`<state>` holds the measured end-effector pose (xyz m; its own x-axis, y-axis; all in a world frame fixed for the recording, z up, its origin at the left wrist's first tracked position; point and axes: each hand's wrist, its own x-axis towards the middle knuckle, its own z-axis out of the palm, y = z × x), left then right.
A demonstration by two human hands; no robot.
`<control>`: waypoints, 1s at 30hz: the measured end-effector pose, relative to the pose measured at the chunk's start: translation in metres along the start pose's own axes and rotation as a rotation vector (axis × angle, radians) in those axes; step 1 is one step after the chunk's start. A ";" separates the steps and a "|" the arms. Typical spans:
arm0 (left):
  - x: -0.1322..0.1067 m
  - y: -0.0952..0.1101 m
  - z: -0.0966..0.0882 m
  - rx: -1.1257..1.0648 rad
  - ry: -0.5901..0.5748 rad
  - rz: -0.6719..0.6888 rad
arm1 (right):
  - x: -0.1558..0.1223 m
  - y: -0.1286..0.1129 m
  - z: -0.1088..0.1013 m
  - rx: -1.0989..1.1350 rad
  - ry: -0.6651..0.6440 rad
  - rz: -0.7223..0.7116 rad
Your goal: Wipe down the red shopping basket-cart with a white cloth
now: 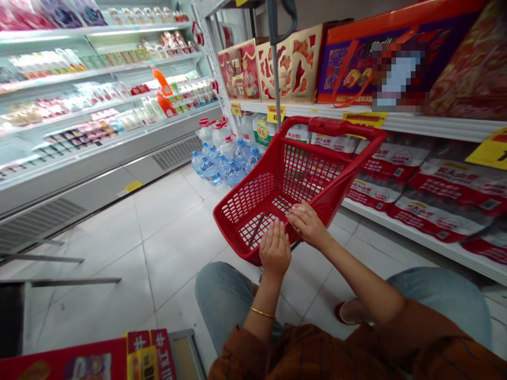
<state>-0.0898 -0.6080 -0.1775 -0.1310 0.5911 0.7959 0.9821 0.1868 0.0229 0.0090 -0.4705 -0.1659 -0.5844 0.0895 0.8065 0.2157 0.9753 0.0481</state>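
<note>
A red plastic shopping basket (245,208) with lattice sides and a raised handle frame stands tilted before my knees. Over its near edge lie the fingers of my left hand (275,247), held together and bent round the rim; a gold bangle circles that wrist. Just to the right, my right hand (307,224) is closed on the same rim, its fingers curled over. Both thumbs are mostly hidden. Inside the basket I see only the lattice floor and a thin dark bar. A grey pole (276,79) with a dark grip rises behind it.
Blue-capped water bottles (224,163) stand on the tiles beyond the basket. Shelving with gift boxes (291,66) and red-wrapped bottle packs (439,206) runs along the right. A lit refrigerated case (103,79) fills the left. Red boxes (99,359) and metal legs (75,282) are near left.
</note>
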 end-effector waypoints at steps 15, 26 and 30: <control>0.001 0.000 0.002 -0.042 -0.014 -0.025 | 0.004 0.022 -0.006 0.055 0.157 0.350; -0.001 -0.004 0.003 -0.117 -0.016 -0.031 | 0.000 -0.032 0.010 0.150 0.022 0.186; -0.002 -0.008 0.002 -0.113 -0.006 -0.013 | -0.002 -0.014 0.007 0.104 -0.032 0.094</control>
<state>-0.0977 -0.6094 -0.1808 -0.1440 0.5944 0.7912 0.9893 0.1048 0.1013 0.0018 -0.4830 -0.1725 -0.5905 0.1863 0.7852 0.1893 0.9778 -0.0896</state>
